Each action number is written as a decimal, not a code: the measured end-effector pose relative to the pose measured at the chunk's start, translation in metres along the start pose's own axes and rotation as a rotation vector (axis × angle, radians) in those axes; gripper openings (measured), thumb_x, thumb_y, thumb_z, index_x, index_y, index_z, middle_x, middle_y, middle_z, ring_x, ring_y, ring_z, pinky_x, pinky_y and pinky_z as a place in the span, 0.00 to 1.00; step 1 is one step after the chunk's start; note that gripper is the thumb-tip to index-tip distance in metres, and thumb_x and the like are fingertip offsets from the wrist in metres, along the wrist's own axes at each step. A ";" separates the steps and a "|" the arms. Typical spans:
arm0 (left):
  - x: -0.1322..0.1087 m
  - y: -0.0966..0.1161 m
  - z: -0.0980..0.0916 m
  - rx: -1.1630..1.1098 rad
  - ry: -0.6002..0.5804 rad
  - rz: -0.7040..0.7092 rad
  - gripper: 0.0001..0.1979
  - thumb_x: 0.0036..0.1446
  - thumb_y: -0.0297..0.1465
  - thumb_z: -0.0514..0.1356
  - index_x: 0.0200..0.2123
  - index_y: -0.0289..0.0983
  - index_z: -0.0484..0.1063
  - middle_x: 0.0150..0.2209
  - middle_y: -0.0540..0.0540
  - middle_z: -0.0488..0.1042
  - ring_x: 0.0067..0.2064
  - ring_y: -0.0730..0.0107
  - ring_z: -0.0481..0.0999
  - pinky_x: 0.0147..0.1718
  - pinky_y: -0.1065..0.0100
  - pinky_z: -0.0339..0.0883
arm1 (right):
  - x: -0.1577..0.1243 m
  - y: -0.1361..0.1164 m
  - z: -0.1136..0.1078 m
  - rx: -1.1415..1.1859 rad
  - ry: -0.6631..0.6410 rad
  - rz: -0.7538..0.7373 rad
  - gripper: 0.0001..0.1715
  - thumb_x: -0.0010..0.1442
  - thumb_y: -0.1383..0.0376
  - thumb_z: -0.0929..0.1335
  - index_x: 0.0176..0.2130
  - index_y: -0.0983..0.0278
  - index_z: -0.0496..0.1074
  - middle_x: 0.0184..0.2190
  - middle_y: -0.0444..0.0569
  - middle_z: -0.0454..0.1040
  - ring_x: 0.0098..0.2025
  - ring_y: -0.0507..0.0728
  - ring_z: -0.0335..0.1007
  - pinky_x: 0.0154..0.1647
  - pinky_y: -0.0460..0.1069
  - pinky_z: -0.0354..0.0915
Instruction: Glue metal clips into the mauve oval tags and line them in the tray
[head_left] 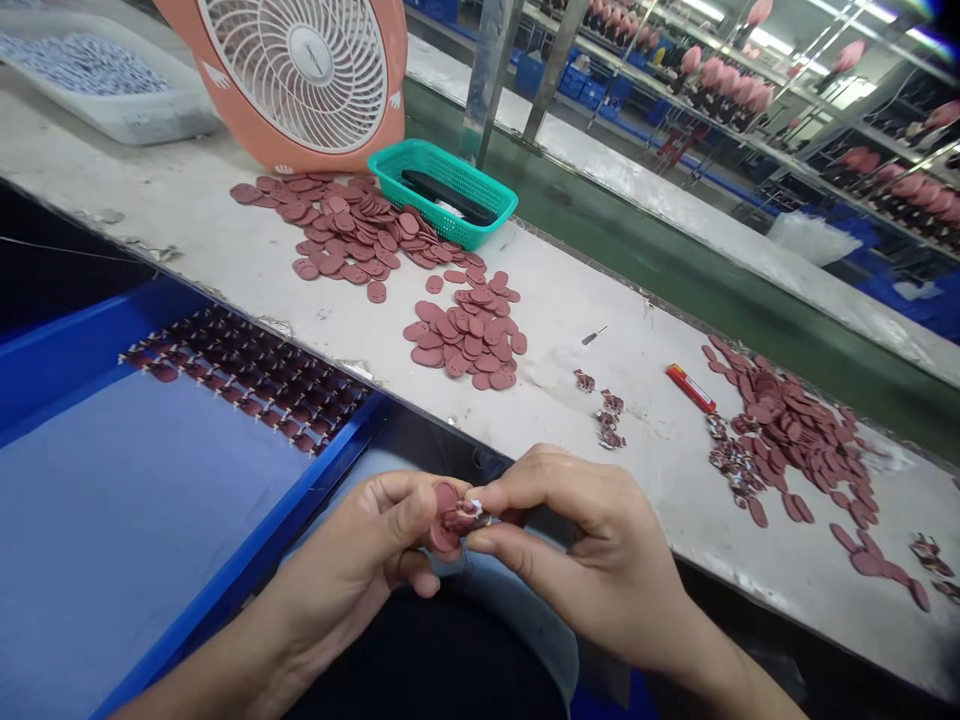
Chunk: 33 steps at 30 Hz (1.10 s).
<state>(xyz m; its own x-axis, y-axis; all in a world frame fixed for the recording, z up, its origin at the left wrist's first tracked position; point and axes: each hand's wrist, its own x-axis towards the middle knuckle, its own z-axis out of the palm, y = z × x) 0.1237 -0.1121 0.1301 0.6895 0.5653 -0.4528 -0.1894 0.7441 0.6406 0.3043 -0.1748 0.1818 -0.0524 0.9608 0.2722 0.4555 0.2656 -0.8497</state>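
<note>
My left hand (358,560) and my right hand (592,545) meet over my lap, just below the workbench edge. Between their fingertips sits a small reddish-brown oval tag (444,522). My left thumb and fingers pinch the tag from the left. Fingers of my right hand pinch a tiny shiny metal piece (474,510) against it. On the bench beyond lie piles of the same oval tags (466,335), and a bigger heap of tags (337,230) lies near the fan.
A blue tray (90,345) at left holds rows of finished tags (247,375). An orange fan (300,75), a teal basket (442,190), a red lighter (691,388), small metal clips (609,415) and another tag pile (795,430) lie on the bench (225,260). A green conveyor runs behind.
</note>
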 end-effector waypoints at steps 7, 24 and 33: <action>0.000 -0.001 -0.002 -0.028 -0.011 -0.021 0.21 0.44 0.49 0.75 0.21 0.35 0.80 0.24 0.48 0.72 0.24 0.77 0.65 0.19 0.81 0.66 | 0.004 0.003 -0.002 0.019 -0.047 0.000 0.06 0.62 0.68 0.74 0.41 0.59 0.79 0.32 0.43 0.83 0.31 0.53 0.77 0.35 0.49 0.72; 0.002 0.002 0.001 0.012 0.049 -0.046 0.22 0.41 0.50 0.76 0.21 0.35 0.80 0.20 0.50 0.69 0.24 0.76 0.66 0.19 0.81 0.65 | 0.010 -0.002 -0.006 -0.098 -0.161 -0.115 0.05 0.67 0.67 0.71 0.44 0.61 0.76 0.33 0.46 0.83 0.33 0.54 0.78 0.38 0.50 0.74; 0.004 0.000 0.000 -0.002 0.013 -0.063 0.19 0.45 0.48 0.75 0.26 0.37 0.83 0.20 0.52 0.69 0.23 0.77 0.63 0.21 0.81 0.63 | 0.007 0.002 -0.001 -0.077 -0.104 -0.185 0.07 0.62 0.76 0.72 0.42 0.70 0.77 0.33 0.48 0.82 0.33 0.51 0.77 0.39 0.46 0.74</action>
<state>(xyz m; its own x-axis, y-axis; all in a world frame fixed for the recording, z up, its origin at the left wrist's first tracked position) 0.1263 -0.1102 0.1281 0.6909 0.5220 -0.5001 -0.1473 0.7789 0.6096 0.3053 -0.1679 0.1822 -0.2309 0.9003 0.3689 0.4962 0.4351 -0.7513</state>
